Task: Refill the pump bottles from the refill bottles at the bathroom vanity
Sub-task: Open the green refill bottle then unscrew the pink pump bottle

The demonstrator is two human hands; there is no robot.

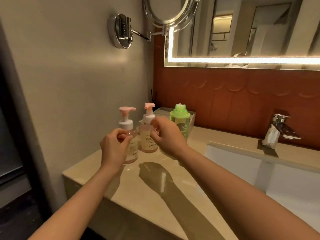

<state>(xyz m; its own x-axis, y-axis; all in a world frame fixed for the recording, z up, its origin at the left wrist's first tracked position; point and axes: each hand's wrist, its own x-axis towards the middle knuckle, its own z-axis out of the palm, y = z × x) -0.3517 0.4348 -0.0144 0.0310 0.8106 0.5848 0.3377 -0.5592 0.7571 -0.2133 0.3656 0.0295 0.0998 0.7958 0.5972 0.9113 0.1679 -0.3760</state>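
Right now both pump bottles stand at the far left of the counter (155, 187), close to the side wall (69, 84). Bare top runs from them to the near edge, and the sink (242, 163) drops away on the right. My left hand (115, 146) curls round the near pump bottle (126, 124), my right hand (166, 135) grips the neck of the far pump bottle (147, 139), and the uncapped green refill bottle (180, 118) stands just right of them. The far bottle's label reads "YAPIN", the near one's "YA", each cut off by a hand or the bottle's curve.
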